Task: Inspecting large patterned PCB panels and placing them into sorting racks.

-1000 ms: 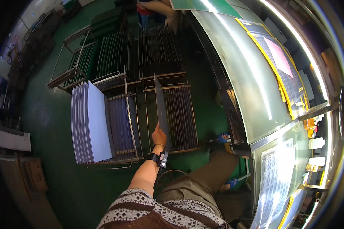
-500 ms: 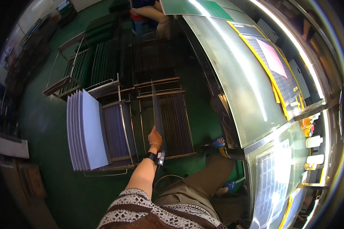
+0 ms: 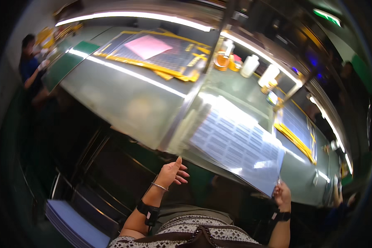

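In front of me on the workbench (image 3: 136,111) lies a glossy pale panel (image 3: 239,144) patterned with rows of small rectangles. Its near right corner juts past the bench's front edge, and there my right hand (image 3: 282,193) grips it with curled fingers. My left hand (image 3: 172,172) is held just off the front edge, left of the panel, thumb up and fingers apart, with nothing in it. Glare hides part of the panel's far side. Both wrists wear dark bands.
Yellow-edged framed screens (image 3: 161,53), one topped with a pink sheet (image 3: 148,46), lie at the back left. White bottles (image 3: 249,66) and a roll of orange tape (image 3: 221,61) stand beyond the panel. Pale blue panels (image 3: 76,223) are racked at lower left. A person (image 3: 31,68) works far left.
The view has swung from the racks on the left to the bench. My left hand has left the thin dark panel at the rack and is empty; my right hand has come into view.
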### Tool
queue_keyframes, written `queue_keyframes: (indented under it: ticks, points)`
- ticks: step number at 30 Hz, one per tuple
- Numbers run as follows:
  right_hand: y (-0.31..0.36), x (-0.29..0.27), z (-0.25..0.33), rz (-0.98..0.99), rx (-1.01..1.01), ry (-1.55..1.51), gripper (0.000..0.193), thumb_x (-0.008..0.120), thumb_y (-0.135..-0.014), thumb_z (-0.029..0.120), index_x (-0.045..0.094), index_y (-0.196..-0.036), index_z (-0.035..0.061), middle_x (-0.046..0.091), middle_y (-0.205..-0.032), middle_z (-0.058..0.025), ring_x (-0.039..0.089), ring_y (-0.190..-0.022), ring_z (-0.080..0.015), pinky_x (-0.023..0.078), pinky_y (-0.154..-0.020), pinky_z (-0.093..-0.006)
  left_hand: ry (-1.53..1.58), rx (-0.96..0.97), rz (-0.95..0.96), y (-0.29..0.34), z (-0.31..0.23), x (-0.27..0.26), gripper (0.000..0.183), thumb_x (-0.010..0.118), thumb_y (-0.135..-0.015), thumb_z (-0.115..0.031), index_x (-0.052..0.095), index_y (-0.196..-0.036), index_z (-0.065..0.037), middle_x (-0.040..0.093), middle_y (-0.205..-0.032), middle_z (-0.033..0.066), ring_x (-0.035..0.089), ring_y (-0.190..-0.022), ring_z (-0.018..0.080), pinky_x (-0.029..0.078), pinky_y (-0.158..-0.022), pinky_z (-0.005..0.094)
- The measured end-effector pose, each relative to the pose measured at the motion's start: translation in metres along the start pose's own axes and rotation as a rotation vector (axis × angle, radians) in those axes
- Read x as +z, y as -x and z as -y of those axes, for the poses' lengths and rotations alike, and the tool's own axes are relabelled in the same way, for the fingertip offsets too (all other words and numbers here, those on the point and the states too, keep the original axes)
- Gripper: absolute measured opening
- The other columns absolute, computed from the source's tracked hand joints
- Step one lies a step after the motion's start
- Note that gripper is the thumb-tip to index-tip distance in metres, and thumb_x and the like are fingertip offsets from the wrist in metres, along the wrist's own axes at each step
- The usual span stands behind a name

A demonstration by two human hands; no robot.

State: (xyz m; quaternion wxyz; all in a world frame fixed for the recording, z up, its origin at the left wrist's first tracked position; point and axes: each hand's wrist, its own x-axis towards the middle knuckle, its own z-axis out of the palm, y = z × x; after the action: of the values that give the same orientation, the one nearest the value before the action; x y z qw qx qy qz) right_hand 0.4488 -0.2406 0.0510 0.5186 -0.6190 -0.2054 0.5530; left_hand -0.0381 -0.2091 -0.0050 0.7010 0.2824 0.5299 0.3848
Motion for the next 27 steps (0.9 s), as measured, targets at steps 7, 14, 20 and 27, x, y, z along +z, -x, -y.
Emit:
queue_keyframes:
  ticks: [7,14,20,27]
  points:
    - [0.028,0.033,0.071,0.086,-0.229,0.039,0.035,0.047,-0.087,0.004,0.044,-0.122,0.0002,0.051,-0.074,-0.0025,0.048,-0.060,-0.0058,0.040,-0.053,-0.0171,0.201,0.113,-0.240,-0.053,-0.023,0.038,0.039,0.053,-0.089,-0.037,0.049,-0.109,-0.005,0.065,-0.080,0.0151,0.053,-0.040,0.0116,0.031,-0.029,0.0180]
    - [0.045,-0.001,-0.002,-0.085,-0.209,0.080,0.029,0.051,-0.085,0.001,0.046,-0.113,-0.0038,0.063,-0.083,-0.0134,0.060,-0.069,-0.0143,0.051,-0.065,-0.0248,-0.129,0.372,-0.142,-0.082,-0.076,0.037,0.013,0.057,-0.088,-0.016,0.058,-0.095,-0.005,0.061,-0.076,0.0047,0.045,-0.044,0.0039,0.031,-0.037,0.0163]
    - [0.028,-0.026,-0.072,-0.399,-0.299,0.319,0.008,0.059,-0.079,0.004,0.055,-0.081,-0.0022,0.062,-0.070,-0.0088,0.057,-0.061,-0.0124,0.048,-0.059,-0.0255,-0.428,0.367,-0.186,-0.105,-0.064,0.034,0.014,0.056,-0.087,-0.011,0.057,-0.097,-0.001,0.059,-0.075,0.0031,0.048,-0.049,0.0043,0.035,-0.042,0.0158]
    - [0.038,-0.008,-0.075,-0.592,-0.539,0.749,0.014,0.064,-0.075,0.008,0.053,-0.073,0.0009,0.053,-0.071,-0.0108,0.053,-0.062,-0.0254,0.043,-0.059,-0.0338,-0.483,0.391,-0.187,-0.103,-0.059,0.025,0.019,0.055,-0.087,-0.006,0.054,-0.105,-0.001,0.061,-0.078,0.0043,0.055,-0.055,0.0067,0.044,-0.048,0.0167]
